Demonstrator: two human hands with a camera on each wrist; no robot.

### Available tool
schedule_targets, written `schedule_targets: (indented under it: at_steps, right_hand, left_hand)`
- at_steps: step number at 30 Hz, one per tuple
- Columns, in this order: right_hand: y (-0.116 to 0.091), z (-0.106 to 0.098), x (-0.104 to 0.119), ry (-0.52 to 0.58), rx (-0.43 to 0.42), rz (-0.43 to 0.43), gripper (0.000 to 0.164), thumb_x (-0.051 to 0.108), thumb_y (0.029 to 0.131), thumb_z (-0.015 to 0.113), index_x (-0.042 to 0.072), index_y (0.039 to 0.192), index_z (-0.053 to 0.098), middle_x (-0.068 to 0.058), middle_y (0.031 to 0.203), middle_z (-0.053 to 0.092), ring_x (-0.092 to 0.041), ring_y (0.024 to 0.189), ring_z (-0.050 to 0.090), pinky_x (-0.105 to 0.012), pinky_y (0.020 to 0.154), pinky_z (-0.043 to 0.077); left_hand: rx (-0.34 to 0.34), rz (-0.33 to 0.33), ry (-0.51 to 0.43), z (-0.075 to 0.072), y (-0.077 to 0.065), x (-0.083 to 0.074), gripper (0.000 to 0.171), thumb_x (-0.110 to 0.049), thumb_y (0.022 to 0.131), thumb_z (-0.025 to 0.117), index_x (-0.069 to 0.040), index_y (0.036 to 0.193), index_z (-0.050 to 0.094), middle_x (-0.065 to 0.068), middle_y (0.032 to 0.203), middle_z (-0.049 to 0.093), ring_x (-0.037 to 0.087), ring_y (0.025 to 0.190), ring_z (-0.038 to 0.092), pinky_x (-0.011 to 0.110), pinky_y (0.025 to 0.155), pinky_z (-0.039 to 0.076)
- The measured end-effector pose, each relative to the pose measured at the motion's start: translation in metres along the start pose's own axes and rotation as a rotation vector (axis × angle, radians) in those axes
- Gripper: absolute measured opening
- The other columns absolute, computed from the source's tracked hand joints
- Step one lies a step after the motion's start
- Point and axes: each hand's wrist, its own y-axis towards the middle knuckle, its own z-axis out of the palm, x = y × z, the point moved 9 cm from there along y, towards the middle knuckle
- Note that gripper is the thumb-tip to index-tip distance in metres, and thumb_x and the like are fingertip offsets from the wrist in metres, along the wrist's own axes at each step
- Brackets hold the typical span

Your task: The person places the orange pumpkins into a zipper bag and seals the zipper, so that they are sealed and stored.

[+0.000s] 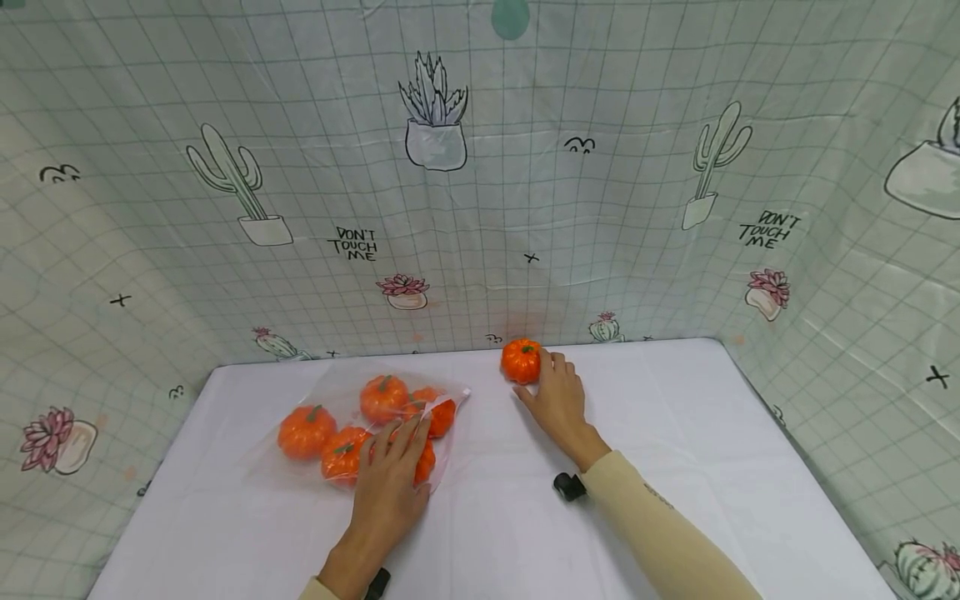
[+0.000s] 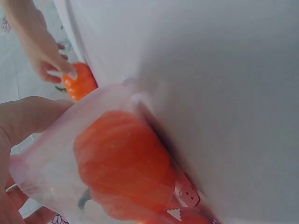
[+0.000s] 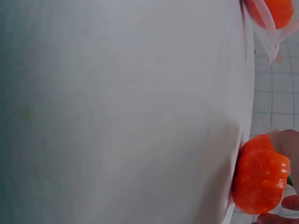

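In the head view my left hand [image 1: 390, 479] rests over the right part of a sheer pinkish bag [image 1: 450, 458] holding several orange toy pumpkins [image 1: 306, 432]. The left wrist view shows the bag's edge [image 2: 44, 140] between the thumb [image 2: 32, 114] and the spread fingers. One bagged pumpkin [image 2: 126, 158] lies close in front of that hand. At the table's far edge, my right hand [image 1: 558, 400] holds a single orange toy pumpkin [image 1: 520, 361] with a green stem. Its thumb touches the pumpkin in the right wrist view, with the fingers partly cut off by the frame.
A white cloth covers the table [image 1: 517, 517]. Behind and on both sides hangs a grid-patterned curtain [image 1: 517, 183] with cactus drawings, close to the table's far edge. A black strap piece [image 1: 569, 486] shows at the right wrist.
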Motion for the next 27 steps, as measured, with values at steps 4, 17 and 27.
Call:
schedule_targets:
  at_steps: [4, 17, 27]
  right_hand:
    - [0.003, 0.001, 0.001, 0.008, -0.014, -0.003, 0.083, 0.033, 0.086, 0.089, -0.003, 0.148, 0.049, -0.027, 0.134, 0.057, -0.044, 0.116, 0.058, -0.055, 0.098, 0.053]
    - [0.02, 0.013, -0.009, 0.046, 0.07, 0.056, 0.085, 0.037, 0.087, 0.088, -0.002, 0.15, 0.046, -0.026, 0.14, 0.056, -0.044, 0.122, 0.056, -0.057, 0.103, 0.051]
    - [0.02, 0.017, -0.013, 0.088, 0.085, 0.087, 0.083, 0.034, 0.087, 0.088, -0.004, 0.147, 0.046, -0.026, 0.137, 0.06, -0.044, 0.122, 0.056, -0.057, 0.105, 0.05]
  left_hand:
    - [0.004, 0.0, 0.008, 0.001, 0.0, 0.0, 0.097, -0.015, 0.068, 0.101, -0.006, 0.153, 0.055, 0.012, 0.153, 0.056, 0.038, 0.138, 0.047, 0.059, 0.114, 0.039]
    - [-0.001, 0.003, 0.002, 0.002, -0.001, 0.001, 0.097, -0.015, 0.067, 0.101, -0.007, 0.152, 0.056, 0.012, 0.152, 0.057, 0.039, 0.139, 0.048, 0.061, 0.114, 0.039]
    - [-0.011, 0.008, -0.01, 0.002, -0.001, 0.001, 0.097, -0.014, 0.067, 0.101, -0.006, 0.152, 0.056, 0.012, 0.152, 0.057, 0.039, 0.139, 0.047, 0.06, 0.113, 0.039]
